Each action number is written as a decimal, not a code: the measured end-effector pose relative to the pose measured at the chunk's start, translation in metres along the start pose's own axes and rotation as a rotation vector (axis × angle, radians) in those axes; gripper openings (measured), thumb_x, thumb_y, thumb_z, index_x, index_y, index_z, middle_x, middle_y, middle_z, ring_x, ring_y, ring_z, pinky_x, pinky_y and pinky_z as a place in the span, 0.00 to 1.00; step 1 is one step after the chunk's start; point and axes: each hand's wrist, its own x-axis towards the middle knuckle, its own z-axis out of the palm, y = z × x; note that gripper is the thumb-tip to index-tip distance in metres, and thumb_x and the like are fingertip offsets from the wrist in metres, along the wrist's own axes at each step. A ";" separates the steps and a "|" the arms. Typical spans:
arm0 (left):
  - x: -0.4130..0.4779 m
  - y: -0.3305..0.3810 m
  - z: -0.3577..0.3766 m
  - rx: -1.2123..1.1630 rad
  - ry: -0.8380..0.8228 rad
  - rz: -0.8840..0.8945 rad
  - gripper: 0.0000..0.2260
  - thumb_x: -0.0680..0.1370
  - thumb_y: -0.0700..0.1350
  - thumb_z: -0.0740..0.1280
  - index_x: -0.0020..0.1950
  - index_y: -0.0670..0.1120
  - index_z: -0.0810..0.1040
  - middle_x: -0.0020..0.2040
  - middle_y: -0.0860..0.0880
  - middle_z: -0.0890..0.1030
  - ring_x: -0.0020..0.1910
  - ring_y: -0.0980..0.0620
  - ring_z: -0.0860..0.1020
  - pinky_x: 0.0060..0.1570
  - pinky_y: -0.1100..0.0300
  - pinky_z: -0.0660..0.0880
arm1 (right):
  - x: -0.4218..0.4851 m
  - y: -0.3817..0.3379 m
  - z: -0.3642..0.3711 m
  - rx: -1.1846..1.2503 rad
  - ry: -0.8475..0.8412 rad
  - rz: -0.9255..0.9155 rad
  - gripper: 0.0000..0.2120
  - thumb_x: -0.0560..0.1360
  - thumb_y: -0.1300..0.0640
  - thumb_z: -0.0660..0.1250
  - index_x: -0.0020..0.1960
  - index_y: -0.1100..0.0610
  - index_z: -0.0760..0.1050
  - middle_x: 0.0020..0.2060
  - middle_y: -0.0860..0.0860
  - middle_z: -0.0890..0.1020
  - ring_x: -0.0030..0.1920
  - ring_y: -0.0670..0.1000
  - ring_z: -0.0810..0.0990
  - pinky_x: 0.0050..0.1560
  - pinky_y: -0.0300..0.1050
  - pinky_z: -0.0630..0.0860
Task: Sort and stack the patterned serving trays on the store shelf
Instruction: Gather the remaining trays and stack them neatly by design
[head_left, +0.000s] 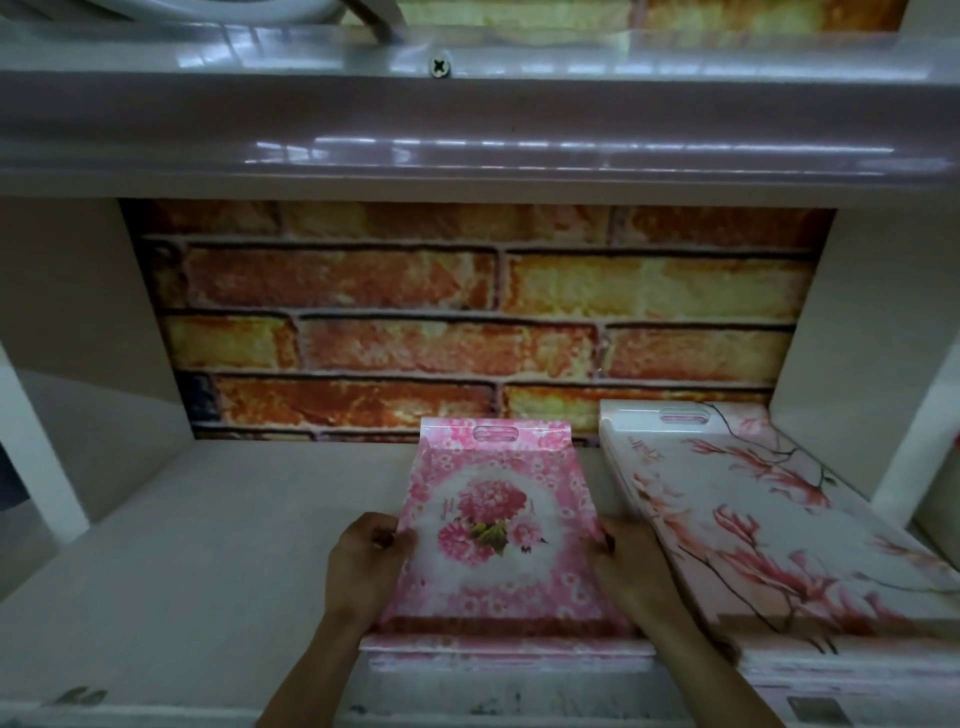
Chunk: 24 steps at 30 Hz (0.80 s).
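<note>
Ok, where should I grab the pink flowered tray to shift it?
Take the pink tray by its long side edges, from the shelf front, as the left hand and right hand do now: it runs lengthwise inward, handle slot at the far end.

Both forearms run off the bottom edge. The left hand (363, 564) and right hand (626, 569) grip the sides of the pink floral tray (493, 519), most of their fingers hidden beneath it. Layers show under its near edge, too blurred to count. The small writing beside its flowers is unreadable. The white blossom trays (753, 519) are cut off at the right and bottom; their number cannot be told. A dark label (815, 709) is clipped and illegible. On the upper shelf (467, 156), a curved white object (234, 8) is cropped by the top edge
</note>
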 end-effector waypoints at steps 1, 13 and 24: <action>0.001 -0.002 0.001 0.001 0.006 -0.001 0.07 0.73 0.43 0.73 0.37 0.51 0.77 0.37 0.54 0.81 0.37 0.58 0.77 0.35 0.67 0.68 | 0.001 0.001 0.001 -0.013 -0.004 -0.002 0.16 0.73 0.62 0.67 0.31 0.56 0.63 0.24 0.48 0.66 0.25 0.44 0.65 0.27 0.37 0.61; 0.004 -0.012 0.010 0.129 -0.058 0.044 0.08 0.77 0.47 0.66 0.55 0.52 0.80 0.43 0.51 0.82 0.42 0.49 0.80 0.41 0.60 0.70 | 0.004 0.007 0.009 -0.094 -0.116 0.075 0.17 0.79 0.53 0.64 0.64 0.59 0.74 0.56 0.59 0.79 0.53 0.56 0.80 0.57 0.43 0.75; 0.001 -0.012 -0.004 0.243 -0.265 0.093 0.18 0.71 0.53 0.62 0.58 0.55 0.81 0.47 0.54 0.85 0.46 0.53 0.82 0.50 0.56 0.78 | -0.011 -0.013 -0.005 -0.349 -0.173 0.053 0.21 0.79 0.57 0.60 0.71 0.57 0.65 0.66 0.58 0.69 0.66 0.57 0.71 0.67 0.45 0.68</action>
